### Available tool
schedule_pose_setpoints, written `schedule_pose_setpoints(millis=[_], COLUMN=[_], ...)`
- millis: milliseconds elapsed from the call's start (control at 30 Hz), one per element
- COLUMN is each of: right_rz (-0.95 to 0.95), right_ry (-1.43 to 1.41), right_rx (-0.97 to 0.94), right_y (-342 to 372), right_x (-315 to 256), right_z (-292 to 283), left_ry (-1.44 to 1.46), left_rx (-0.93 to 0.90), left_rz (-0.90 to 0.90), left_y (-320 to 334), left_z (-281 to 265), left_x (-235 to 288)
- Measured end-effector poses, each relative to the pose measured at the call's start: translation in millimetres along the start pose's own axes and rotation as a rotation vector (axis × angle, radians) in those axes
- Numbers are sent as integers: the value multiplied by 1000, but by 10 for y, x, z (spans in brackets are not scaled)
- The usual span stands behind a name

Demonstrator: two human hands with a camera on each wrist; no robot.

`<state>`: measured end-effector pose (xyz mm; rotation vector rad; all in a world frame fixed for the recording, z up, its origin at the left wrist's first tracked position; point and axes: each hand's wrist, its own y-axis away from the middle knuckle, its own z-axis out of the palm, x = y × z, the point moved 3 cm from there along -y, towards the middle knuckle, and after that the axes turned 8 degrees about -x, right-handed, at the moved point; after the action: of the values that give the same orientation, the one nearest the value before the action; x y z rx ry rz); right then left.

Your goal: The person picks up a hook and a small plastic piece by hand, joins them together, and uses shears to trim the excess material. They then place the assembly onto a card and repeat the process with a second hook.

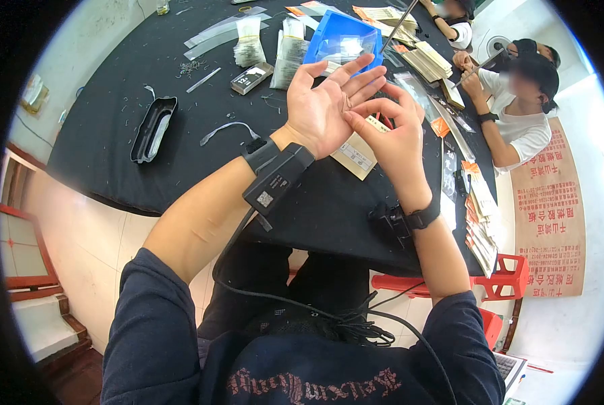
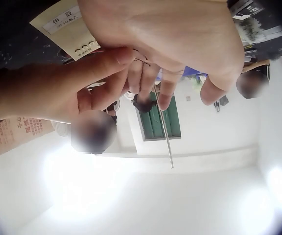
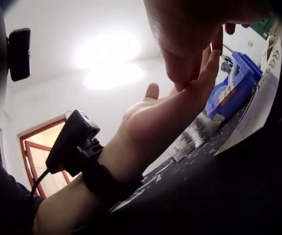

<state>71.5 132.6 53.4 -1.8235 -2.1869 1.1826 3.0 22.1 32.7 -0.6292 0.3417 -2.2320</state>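
Note:
Palm up, my left hand [image 1: 325, 111] is spread over the table with its fingers straight. At its palm my right hand [image 1: 393, 128] pinches a tiny fish hook [image 2: 142, 60] between thumb and forefinger; the hook's dark wire lies close against the left palm. Beyond the fingertips a thin metal rod [image 1: 398, 28] slants upward, its lower end hidden by the fingers in the left wrist view. Beneath the hands lies a cream card packet [image 1: 354, 156] with a white printed label, partly covered by the right hand.
A blue bin [image 1: 322, 32] with clear bags stands past the hands. Left of it are bundled clear packets [image 1: 249, 44] and a small box [image 1: 252, 78]. A black tray [image 1: 155, 129] lies at the left. Card packets [image 1: 479, 216] line the right edge, where other people [image 1: 518, 115] sit.

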Motion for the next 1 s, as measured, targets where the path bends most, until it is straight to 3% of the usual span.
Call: schedule_pose_setpoints(millis=[533,733,1000], right_rz=[20,144,152], right_ry=[-20,-237,-114], right_rx=[45,-14,-17], right_y=[44,12,29], right_x=[-38,79,88], right_z=[50,34,47], left_ry=[-117,-114,-169], left_rx=[34,117,92], left_rz=[-30,-21,-48], left_y=[25,-7,18], left_z=[13,10,60], left_x=[-25,-30,-45])
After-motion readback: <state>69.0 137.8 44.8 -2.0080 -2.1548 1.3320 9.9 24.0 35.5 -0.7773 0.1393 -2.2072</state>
